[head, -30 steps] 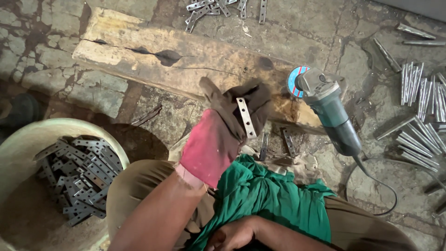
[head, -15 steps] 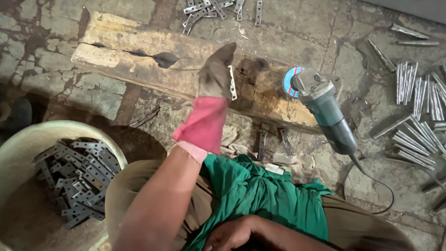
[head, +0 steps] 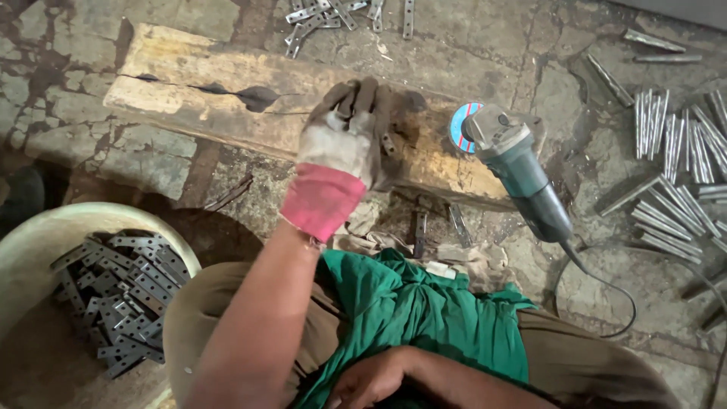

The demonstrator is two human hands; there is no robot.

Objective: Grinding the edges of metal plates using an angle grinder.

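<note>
My left hand [head: 344,144] wears a grey work glove with a pink cuff and lies palm down on a cracked wooden plank [head: 204,98]. It holds a short perforated metal strip [head: 388,144] against the wood, and only the strip's end shows past the fingers. A teal angle grinder [head: 515,170] with a blue disc lies on the plank just right of the glove, untouched. My bare right hand [head: 371,379] rests low in my lap on a green cloth [head: 424,310], fingers curled, nothing visible in it.
A pale bucket [head: 45,220] at lower left holds several dark perforated strips [head: 113,288]. More strips [head: 333,15] lie beyond the plank. Several metal rods [head: 674,151] are scattered at right. The grinder's cable [head: 606,280] loops over the stone floor.
My gloved left hand carried the strip from near my lap up to the plank, then turned palm down and laid it flat on the wood. The grinder and my right hand stayed put.
</note>
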